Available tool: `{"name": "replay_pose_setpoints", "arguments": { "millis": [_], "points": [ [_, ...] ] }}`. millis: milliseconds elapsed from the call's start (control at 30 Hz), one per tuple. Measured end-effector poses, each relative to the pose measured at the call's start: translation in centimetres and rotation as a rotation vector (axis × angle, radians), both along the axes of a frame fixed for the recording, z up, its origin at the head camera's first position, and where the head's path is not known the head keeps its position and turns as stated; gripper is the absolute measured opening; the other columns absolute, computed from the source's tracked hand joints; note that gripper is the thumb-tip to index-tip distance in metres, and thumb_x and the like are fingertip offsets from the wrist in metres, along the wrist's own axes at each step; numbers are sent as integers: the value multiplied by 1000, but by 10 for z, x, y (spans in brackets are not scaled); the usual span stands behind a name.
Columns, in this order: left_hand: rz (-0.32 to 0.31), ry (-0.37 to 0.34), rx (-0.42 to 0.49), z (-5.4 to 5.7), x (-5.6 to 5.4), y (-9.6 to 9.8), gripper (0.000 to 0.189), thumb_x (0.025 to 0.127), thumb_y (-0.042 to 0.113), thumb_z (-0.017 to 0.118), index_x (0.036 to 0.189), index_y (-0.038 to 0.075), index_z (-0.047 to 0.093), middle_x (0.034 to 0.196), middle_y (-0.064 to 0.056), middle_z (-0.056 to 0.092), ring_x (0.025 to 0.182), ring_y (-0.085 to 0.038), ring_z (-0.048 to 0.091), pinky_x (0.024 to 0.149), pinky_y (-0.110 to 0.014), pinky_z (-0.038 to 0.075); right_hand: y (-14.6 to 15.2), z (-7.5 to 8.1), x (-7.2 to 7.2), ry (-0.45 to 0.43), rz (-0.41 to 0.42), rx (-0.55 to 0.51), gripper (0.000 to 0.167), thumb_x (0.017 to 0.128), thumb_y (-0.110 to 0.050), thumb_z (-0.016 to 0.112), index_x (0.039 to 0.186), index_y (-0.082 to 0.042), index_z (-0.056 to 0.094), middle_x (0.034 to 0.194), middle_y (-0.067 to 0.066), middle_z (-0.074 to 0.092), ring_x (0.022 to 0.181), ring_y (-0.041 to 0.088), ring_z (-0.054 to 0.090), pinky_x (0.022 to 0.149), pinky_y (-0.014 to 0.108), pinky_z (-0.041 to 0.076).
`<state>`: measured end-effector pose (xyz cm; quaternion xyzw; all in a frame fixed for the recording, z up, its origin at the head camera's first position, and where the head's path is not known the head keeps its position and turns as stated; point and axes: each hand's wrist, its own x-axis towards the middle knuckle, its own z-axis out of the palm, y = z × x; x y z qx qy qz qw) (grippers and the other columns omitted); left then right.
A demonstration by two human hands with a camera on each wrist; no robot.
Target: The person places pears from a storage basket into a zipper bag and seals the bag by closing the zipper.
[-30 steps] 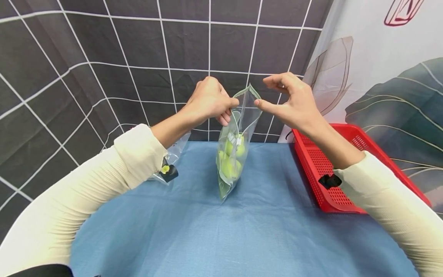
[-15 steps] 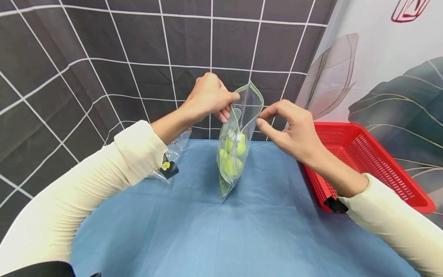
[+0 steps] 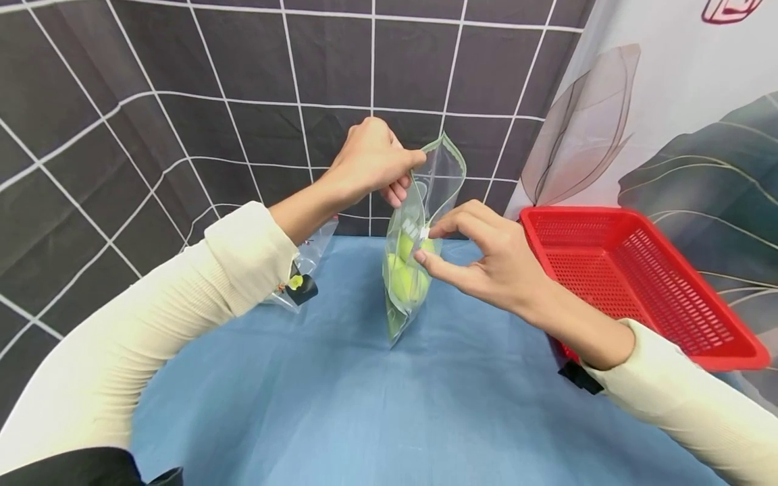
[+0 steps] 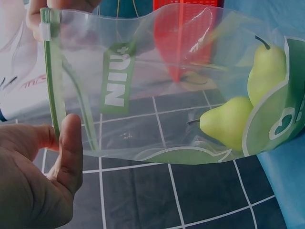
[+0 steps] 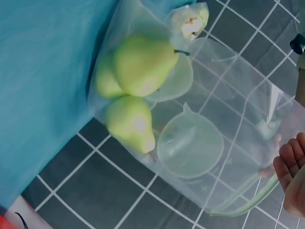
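A clear zip bag (image 3: 396, 317) with green trim and a white slider (image 4: 45, 32) stands upright on the blue cloth. Light green pears (image 5: 143, 67) lie in its lower part; the right wrist view shows three. My left hand (image 3: 371, 158) pinches the bag's rim between thumb and fingers. My right hand (image 3: 492, 260) is at the slider on the near side. Its index fingertip touches the slider, while the thumb sits a little lower with a gap between them. The bag's mouth gapes in the head view.
To the right a red plastic basket (image 3: 602, 266) stands partly behind my right forearm. Another clear bag (image 3: 306, 260) holding a dark item with a yellow spot lies left, partly behind my left sleeve. A grey gridded curtain (image 3: 243, 61) hangs behind the blue cloth (image 3: 365, 405).
My right hand has moved down and left from the bag's upper rim to the slider. The left hand keeps its pinch on the rim. The view has tilted down slightly.
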<state>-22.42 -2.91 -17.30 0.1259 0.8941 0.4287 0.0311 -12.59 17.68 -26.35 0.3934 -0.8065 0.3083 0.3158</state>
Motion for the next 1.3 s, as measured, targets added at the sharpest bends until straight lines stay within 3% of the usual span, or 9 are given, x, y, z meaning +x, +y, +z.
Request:
{"name": "replay_pose_setpoints", "arguments": {
  "millis": [133,367,533,700,833,967,1100,1300],
  "points": [
    [-2,-3,3,3,-1,1,35,105,25,70,85,-1,82,69,-9,78,53,-19,78,63,-33,70,-3,0,0,19,-6,5,29,84,-16,99,101,-6,79,99,10,76,97,16,76,99,10,57],
    [-8,27,-22,4,-5,0,36,106,25,71,84,0,83,68,-8,78,54,-19,79,65,-32,70,-2,-2,2,53,-36,-26,18,89,-10,93,97,-5,79,96,10,77,93,18,76,97,8,56],
    [-12,66,-141,5,-13,-3,42,106,31,68,80,2,83,60,-5,74,53,-19,78,63,-30,70,1,-4,3,63,-69,-59,9,94,-7,85,97,-3,77,98,12,78,94,21,76,97,9,55],
    [-3,46,-280,7,-22,-7,48,105,38,62,68,9,68,51,-4,69,52,-21,78,63,-32,69,5,-5,1,72,-110,-107,4,95,-5,81,96,-2,77,97,11,79,90,22,73,89,11,52],
    [10,13,-330,8,-26,-11,47,106,40,58,68,12,62,51,-5,69,52,-22,78,66,-33,68,12,-5,-4,65,-142,-153,2,94,0,79,94,-2,77,92,12,78,85,22,70,83,13,49],
    [54,-19,-365,10,-22,-15,42,106,38,54,75,11,62,50,-4,67,50,-21,76,65,-34,68,24,-1,-12,34,-221,-151,6,99,-6,76,98,0,78,92,16,77,85,11,65,77,12,44],
    [73,-16,-415,13,-11,-15,38,106,34,51,78,12,62,50,-4,65,49,-22,73,59,-37,64,37,0,-24,-12,-302,-185,13,102,-10,74,100,2,78,95,17,77,91,-1,61,73,14,40],
    [30,11,-437,19,10,-9,30,102,27,48,77,13,57,54,-5,64,50,-24,71,56,-37,62,48,2,-44,-100,-381,-250,13,103,-7,74,103,5,77,97,18,75,92,-4,61,87,12,46]
  ]
}}
